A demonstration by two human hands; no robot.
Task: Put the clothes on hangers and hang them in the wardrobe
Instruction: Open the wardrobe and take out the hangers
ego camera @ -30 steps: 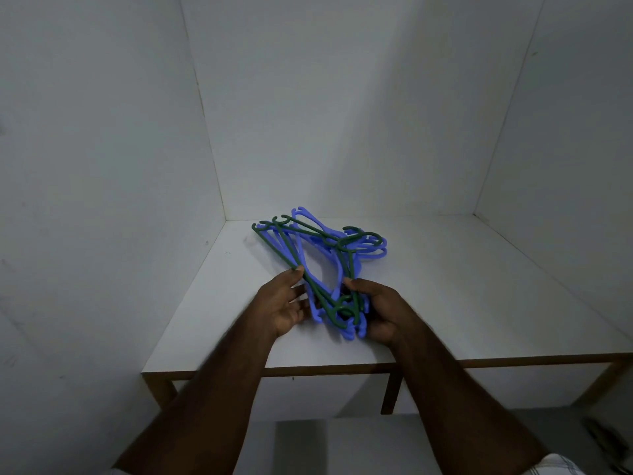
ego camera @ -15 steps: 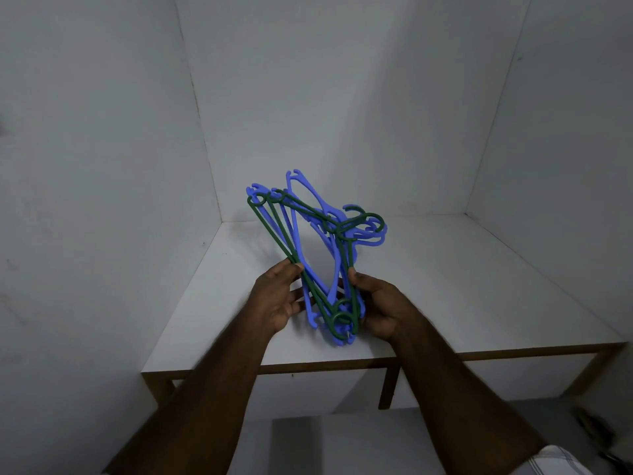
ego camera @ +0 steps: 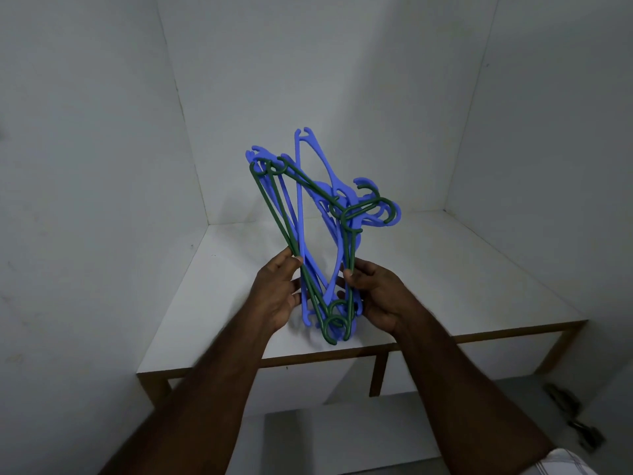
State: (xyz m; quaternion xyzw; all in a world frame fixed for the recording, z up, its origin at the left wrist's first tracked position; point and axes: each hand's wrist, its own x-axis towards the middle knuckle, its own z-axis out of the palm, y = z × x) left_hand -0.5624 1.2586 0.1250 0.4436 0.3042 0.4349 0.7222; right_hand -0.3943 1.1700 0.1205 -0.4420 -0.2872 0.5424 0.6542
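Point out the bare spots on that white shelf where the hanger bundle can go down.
The white shelf is bare right of the right hand, out to the right wall, and behind the hangers up to the back wall. Left of the left hand is narrower. Crowded only at the front edge, under both hands.

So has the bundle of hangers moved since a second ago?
Yes. The bundle of hangers has been tipped upward off the white shelf, gripped by the left hand and right hand; earlier it lay flat.

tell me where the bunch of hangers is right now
In the head view the bunch of hangers is centre frame, gripped between the left hand and right hand, tilted up above the white shelf.
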